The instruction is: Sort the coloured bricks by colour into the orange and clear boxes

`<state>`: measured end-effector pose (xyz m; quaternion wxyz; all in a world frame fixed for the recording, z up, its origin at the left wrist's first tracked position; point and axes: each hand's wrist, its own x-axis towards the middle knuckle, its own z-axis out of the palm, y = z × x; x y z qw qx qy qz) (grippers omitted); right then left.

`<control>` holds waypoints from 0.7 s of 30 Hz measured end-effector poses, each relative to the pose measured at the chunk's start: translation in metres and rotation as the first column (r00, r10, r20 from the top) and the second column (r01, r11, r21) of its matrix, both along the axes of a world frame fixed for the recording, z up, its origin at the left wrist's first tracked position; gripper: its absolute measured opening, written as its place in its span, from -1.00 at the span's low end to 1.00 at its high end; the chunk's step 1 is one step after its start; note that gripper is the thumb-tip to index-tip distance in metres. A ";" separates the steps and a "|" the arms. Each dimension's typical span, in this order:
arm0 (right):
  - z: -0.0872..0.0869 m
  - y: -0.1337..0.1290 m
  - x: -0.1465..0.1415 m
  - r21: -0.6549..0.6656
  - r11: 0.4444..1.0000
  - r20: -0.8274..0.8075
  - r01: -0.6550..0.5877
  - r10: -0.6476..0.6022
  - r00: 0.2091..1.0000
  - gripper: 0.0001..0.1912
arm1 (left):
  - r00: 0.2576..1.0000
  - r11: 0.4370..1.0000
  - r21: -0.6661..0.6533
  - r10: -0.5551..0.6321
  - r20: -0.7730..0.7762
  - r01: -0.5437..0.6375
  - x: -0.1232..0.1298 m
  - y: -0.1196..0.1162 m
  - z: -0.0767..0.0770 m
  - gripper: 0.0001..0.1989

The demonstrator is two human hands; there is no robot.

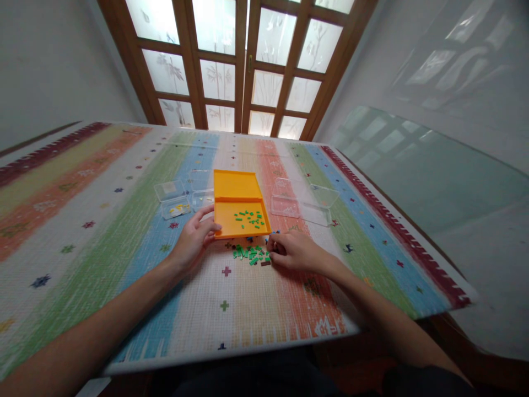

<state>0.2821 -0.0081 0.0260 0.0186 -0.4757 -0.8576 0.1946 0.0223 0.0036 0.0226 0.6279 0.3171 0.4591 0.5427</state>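
Note:
An orange hinged box (237,199) lies with its lid up at the middle of the table, several small green bricks (253,220) scattered in its near half. My left hand (197,234) grips the box's left near edge, thumb over the rim and fingers along the side. Just in front of the box is a loose pile of green bricks (250,253), with a few brown and blue pieces among them. My right hand (295,249) is at the pile's right side, fingers curled and pinched together; whatever is between the fingertips is too small to make out.
Left of the box stand a clear plastic case (176,209) with yellow and white pieces and another clear case (200,201). To the right are more open clear cases (285,206). A striped tablecloth (206,314) covers the table; its near edge runs below my forearms.

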 end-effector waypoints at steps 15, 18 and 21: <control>0.001 0.001 0.000 -0.023 1.000 0.027 -0.013 0.014 1.000 -0.90 | 1.000 1.000 0.004 -0.001 -0.027 0.001 0.000 0.000 -0.001 -0.43; -0.002 0.002 0.000 -0.004 1.000 0.014 -0.021 0.021 1.000 -0.89 | 1.000 1.000 0.009 0.000 -0.017 0.000 0.000 0.000 0.001 -0.41; -0.003 0.002 0.001 0.013 0.999 0.010 -0.033 0.033 0.999 -0.87 | 1.000 1.000 0.008 0.000 -0.008 0.000 0.000 -0.001 0.002 -0.39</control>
